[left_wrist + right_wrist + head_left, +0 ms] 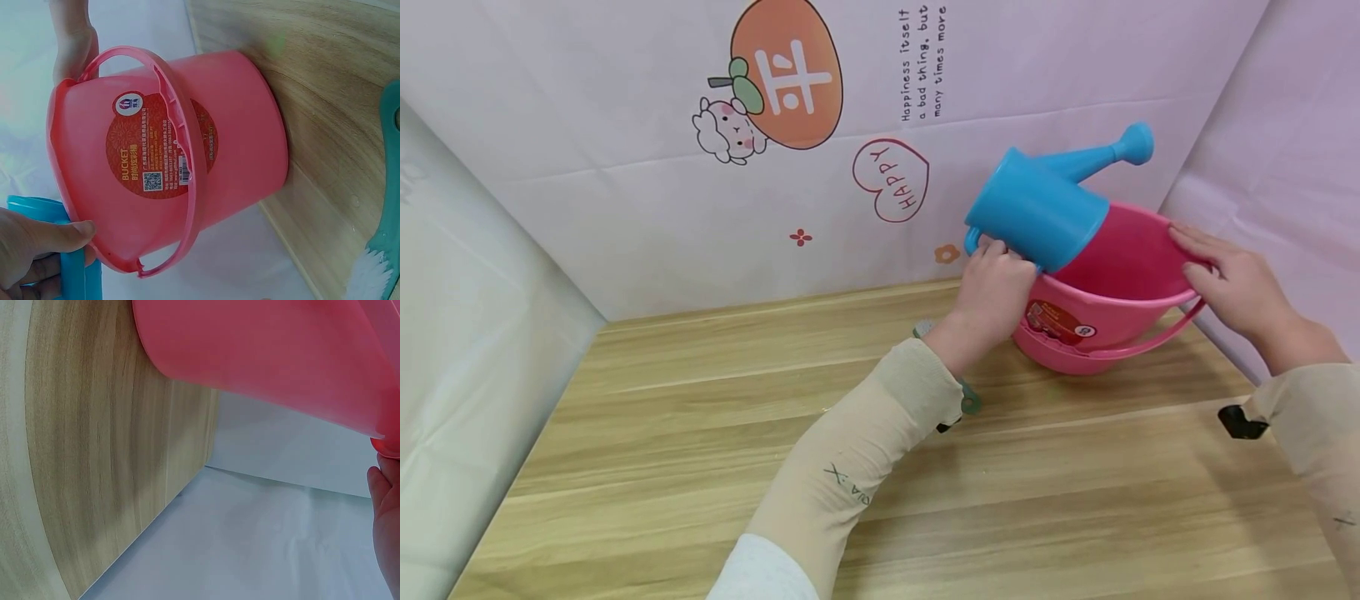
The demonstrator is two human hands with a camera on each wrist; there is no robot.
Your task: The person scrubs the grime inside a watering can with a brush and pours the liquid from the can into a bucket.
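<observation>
My left hand (992,287) grips the handle of a blue watering can (1041,208). The can is tilted over the left rim of a pink bucket (1120,321), its spout pointing up to the right. In the left wrist view, the left thumb lies along the can's handle (74,272) beside the bucket's rim. My right hand (1247,292) holds the bucket's right rim, with the thumb over the edge. The bucket (269,356) stands on the wooden table, and its carry handle hangs down the near side. The inside bottom of the bucket is hidden.
A green brush (387,187) with white bristles lies on the table (700,433), mostly hidden under my left forearm in the head view. A white printed sheet (647,208) stands behind the table, and more white sheeting (1292,167) borders the right side.
</observation>
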